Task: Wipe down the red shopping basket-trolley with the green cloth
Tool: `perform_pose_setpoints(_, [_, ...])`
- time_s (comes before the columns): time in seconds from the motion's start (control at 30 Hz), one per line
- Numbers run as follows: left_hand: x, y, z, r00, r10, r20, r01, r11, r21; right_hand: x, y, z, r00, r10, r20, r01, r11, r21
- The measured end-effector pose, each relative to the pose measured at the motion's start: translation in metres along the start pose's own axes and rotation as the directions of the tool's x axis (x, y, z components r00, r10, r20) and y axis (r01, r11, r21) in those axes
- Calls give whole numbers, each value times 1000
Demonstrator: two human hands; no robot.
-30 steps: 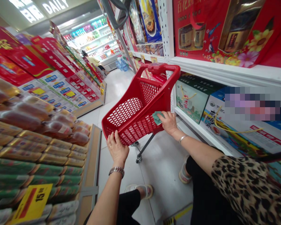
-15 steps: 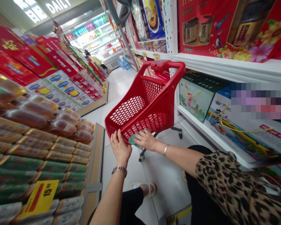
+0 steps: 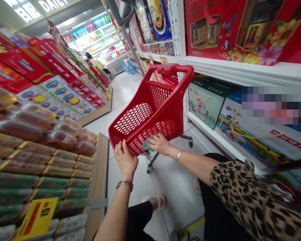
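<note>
A red plastic shopping cart (image 3: 177, 110) with perforated sides stands tilted in view in the middle of the aisle. My left hand (image 3: 125, 159), with a ring and a metal watch, holds the cart's near left corner, fingers hooked over the rim. Pressed against the cart's perforated side is a green cloth (image 3: 147, 146). My right hand (image 3: 162, 144), wearing a silver bracelet, is closed over that cloth, which is partly hidden under the fingers. Inside, the cart's basket shows no goods.
Stacked cans (image 3: 40, 170) and drink bottles (image 3: 62, 139) line the left. White shelves (image 3: 238, 72) with gift boxes (image 3: 207, 100) run along the right. Farther down the aisle a person (image 3: 96, 62) is low near a lit fridge. A grey metal pole (image 3: 135, 50) rises behind the cart.
My right hand has slid the cloth a little to the right and up along the cart's side. My left hand keeps its hold on the corner. The whole view has shifted slightly.
</note>
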State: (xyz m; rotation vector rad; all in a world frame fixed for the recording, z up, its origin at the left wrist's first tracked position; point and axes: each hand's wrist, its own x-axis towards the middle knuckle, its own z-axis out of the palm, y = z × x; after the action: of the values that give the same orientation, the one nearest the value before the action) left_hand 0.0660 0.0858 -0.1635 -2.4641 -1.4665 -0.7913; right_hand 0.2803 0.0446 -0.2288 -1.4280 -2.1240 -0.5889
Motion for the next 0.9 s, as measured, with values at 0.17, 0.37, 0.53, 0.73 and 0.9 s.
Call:
perform_pose_setpoints(0.17, [1,-1,0,1000,5,8,-5,1000,11,-24,38,-18,988,135,76,-134,991,-24])
perform_pose_setpoints(0.37, [2,-2,1,1000,-16,12,16,1000,1,-43,70,-44,917,345,199,-336,939,-76])
perform_pose_setpoints(0.53, [3,-1,1,1000,-16,19,15,1000,8,-47,79,-61,830,503,243,-482,864,-142])
perform_pose_setpoints(0.73, [2,-3,2,1000,-11,17,11,1000,8,-46,90,-79,763,626,160,-602,779,-174])
perform_pose_setpoints(0.9, [0,-7,5,1000,9,-24,-9,1000,-1,-43,110,-97,713,685,-150,-701,704,-116])
